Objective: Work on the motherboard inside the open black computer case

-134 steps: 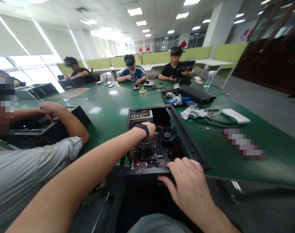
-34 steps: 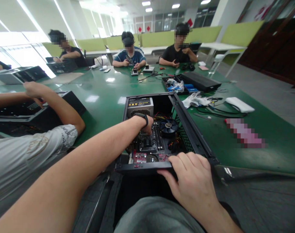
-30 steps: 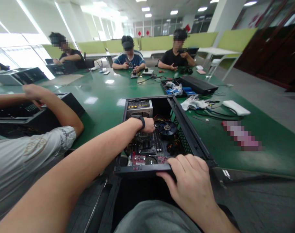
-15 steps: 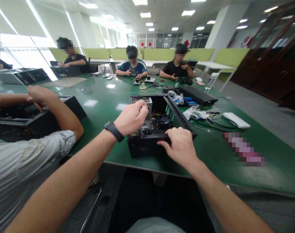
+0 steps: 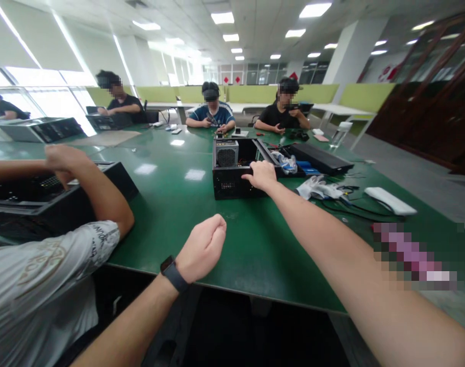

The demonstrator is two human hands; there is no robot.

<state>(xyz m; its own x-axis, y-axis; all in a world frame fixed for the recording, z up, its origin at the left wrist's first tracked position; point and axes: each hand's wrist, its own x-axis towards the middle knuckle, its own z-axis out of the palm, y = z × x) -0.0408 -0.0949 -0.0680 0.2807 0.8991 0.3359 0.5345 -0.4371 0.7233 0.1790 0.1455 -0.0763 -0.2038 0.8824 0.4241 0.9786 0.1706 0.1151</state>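
Note:
A black computer case point(image 5: 232, 182) lies on the green table, its upper side uncovered. Inside it I see a grey power supply unit point(image 5: 227, 155); most of the interior is out of sight from here. My right hand point(image 5: 262, 176) reaches far forward and grips the case's near rim, thumb on the front face and fingers over the edge. Nearer to me, apart from the case, my left hand point(image 5: 202, 247) is closed like a fist above the table by its front edge. Whatever its fingers may hold is hidden.
On the left a co-worker's arms point(image 5: 98, 183) bend over another black case point(image 5: 91, 211). White gloves point(image 5: 319, 188), cables point(image 5: 364, 204) and a white power bank-like block point(image 5: 390, 201) lie to the right. A long black panel point(image 5: 318, 158) and a water bottle point(image 5: 340, 135) are behind. Several people sit across.
The case has slid away from me across the table, with my right hand on its rim. My left hand has left the case and come down towards the table's front edge, still closed.

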